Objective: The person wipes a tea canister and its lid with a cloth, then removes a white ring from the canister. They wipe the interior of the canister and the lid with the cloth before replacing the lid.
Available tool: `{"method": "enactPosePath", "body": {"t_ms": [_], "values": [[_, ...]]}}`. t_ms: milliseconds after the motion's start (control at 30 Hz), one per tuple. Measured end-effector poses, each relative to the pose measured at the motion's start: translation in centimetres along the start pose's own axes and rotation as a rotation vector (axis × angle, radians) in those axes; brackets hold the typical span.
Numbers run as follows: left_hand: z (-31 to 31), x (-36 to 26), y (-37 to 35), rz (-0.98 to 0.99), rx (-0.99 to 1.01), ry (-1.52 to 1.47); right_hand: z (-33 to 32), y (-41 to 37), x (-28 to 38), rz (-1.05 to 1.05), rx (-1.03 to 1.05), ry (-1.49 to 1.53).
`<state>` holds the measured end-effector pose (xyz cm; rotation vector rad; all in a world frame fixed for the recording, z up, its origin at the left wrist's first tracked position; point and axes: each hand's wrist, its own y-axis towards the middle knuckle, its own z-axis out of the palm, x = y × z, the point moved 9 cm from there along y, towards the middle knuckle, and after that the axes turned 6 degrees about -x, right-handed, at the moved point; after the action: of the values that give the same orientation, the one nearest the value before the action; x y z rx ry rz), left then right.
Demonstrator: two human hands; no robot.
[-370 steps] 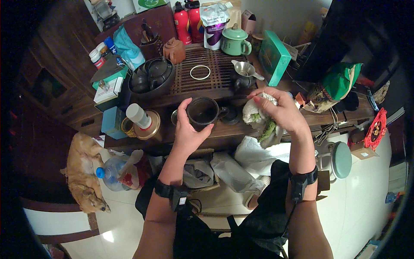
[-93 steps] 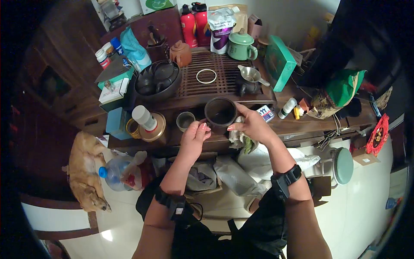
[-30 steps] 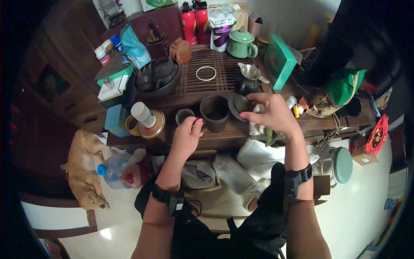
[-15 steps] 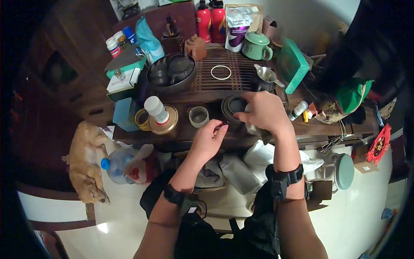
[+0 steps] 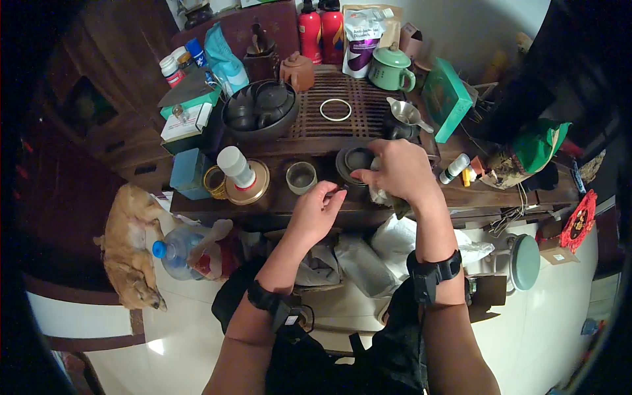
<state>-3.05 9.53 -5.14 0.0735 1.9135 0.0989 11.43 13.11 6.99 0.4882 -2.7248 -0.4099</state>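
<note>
My right hand (image 5: 399,171) is curled over the right side of a small dark cup (image 5: 357,158), its thumb and forefinger at the rim. The cup stands in a dark round dish (image 5: 343,172) near the table's front. Below the palm shows a crumpled pale and dark green thing (image 5: 382,195), partly hidden; I cannot tell whether the fingers hold it. My left hand (image 5: 318,209) is closed in a pinch near the table edge, with a small dark bit at the fingertips. A grey-rimmed glass cup (image 5: 301,178) stands just beyond it.
Behind lies a slatted tea tray (image 5: 309,122) with a white ring (image 5: 336,110). A dark bowl (image 5: 240,133) of teaware, a clay teapot (image 5: 297,72), a green lidded mug (image 5: 390,68) and a metal strainer (image 5: 404,113) surround it. A dog (image 5: 128,237) lies on the floor at left.
The right thumb has shifted slightly left along the near side of the dark cup. The left hand has barely moved. The whole view has shifted a little.
</note>
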Motion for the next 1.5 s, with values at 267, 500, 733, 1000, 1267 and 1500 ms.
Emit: {"method": "enactPosePath", "body": {"t_ms": [267,500,733,1000,1267,1500], "values": [[-0.1,-0.1,0.0,-0.044,0.017,0.049,-0.6,-0.4,0.2,0.046,0.009,-0.059],[-0.2,-0.4,0.0,-0.014,0.006,0.073,0.2,-0.3,-0.3,0.032,0.028,-0.021],[-0.1,-0.3,0.0,-0.019,0.017,0.068,0.4,-0.4,-0.2,0.003,-0.004,0.023],[-0.1,-0.2,0.0,-0.029,0.017,0.066,0.1,-0.5,0.0,0.008,-0.007,0.004],[-0.1,-0.3,0.1,-0.036,0.019,0.049,0.1,-0.4,-0.3,0.026,-0.022,0.056],[-0.1,-0.1,0.2,-0.022,0.024,0.074,0.2,-0.5,-1.0,0.05,-0.043,0.118]]}}
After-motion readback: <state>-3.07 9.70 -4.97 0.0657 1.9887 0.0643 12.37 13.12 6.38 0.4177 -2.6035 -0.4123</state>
